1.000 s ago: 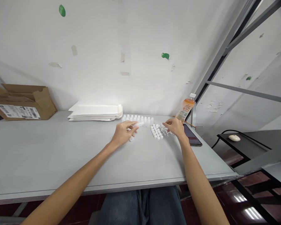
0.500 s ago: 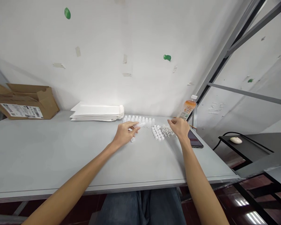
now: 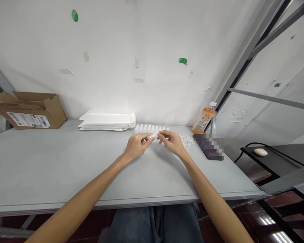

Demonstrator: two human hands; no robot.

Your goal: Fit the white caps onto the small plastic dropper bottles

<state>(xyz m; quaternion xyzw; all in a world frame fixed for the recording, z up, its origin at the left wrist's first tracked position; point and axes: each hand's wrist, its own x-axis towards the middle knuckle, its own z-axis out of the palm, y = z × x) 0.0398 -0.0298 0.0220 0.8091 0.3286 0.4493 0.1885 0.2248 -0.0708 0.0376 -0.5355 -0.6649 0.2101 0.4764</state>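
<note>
The person's left hand (image 3: 138,145) is closed in a pinch around a slim translucent plastic tube (image 3: 152,136), held between thumb and fingers above the grey surface (image 3: 66,168). The tube's far end points toward the right hand (image 3: 171,141), whose thumb and fingertips (image 3: 159,133) are drawn into a pinch right at that end. Whether they actually grip the tube cannot be told. A small white piece (image 3: 144,151) shows just below the left hand, but it is too hidden to identify.

Just behind the hands stands a single row of small white bottles (image 3: 150,128); at least nine show, and the hands may hide more. To the right lies a tangle of white plastic strands (image 3: 186,142), beside a phone (image 3: 209,146) whose screen is pixelated. Beyond it stands one plastic bottle of orange drink (image 3: 201,121) with a white cap; its label is too small to read.

Further left lies a stack of white paper envelopes (image 3: 106,122), then one open cardboard box (image 3: 32,111) bearing a barcoded shipping label (image 3: 27,120), its writing unreadable. A white computer mouse (image 3: 260,152) sits on a black side table (image 3: 271,158).
</note>
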